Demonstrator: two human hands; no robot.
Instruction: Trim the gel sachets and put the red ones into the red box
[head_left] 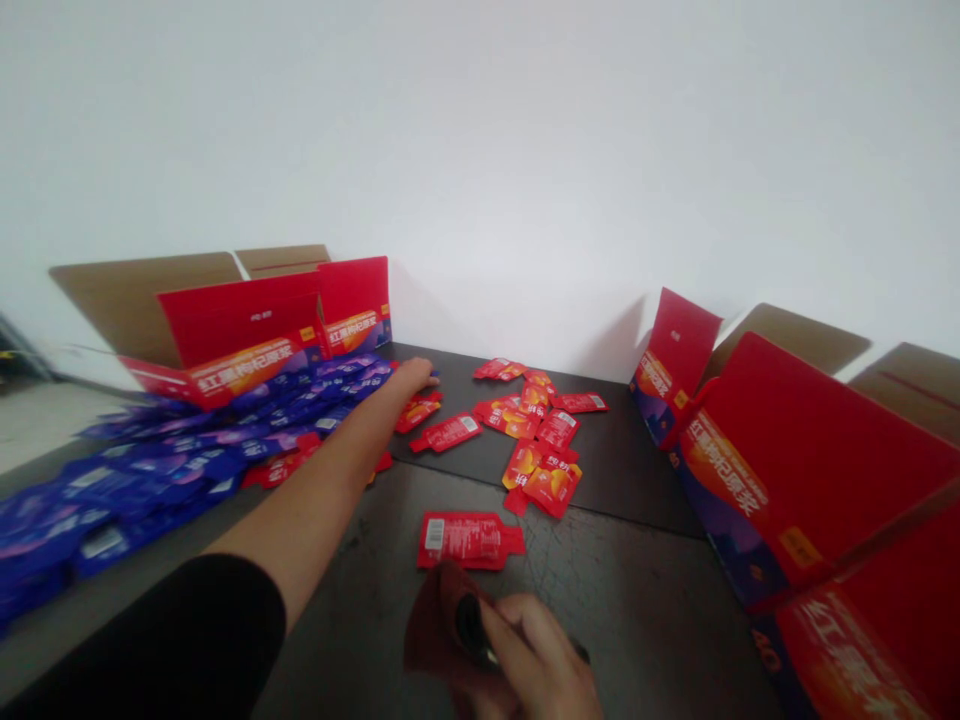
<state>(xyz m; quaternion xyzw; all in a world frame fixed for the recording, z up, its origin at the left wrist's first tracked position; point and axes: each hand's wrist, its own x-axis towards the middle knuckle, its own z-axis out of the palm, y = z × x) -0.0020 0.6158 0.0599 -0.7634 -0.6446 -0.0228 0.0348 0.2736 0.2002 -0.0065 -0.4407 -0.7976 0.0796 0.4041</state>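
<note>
My left hand [411,380] lies stretched out at the far side of the dark table [645,620]. Its fingers rest at the edge of a spread of blue-purple sachets [157,480], beside several red sachets [420,410]. Whether its fingers hold anything is hidden. My right hand [525,655] is at the bottom of the view, gripping a dark red cloth [442,625] and a black object [472,630]. Just beyond that hand lies a flat red sachet [469,541]. More red sachets [529,440] lie scattered in the middle of the table.
Open red cardboard cartons with printed sides stand on the far left [247,340] and along the right [810,470], their brown flaps raised. A white wall [480,150] rises behind the table. A seam crosses the dark tabletop.
</note>
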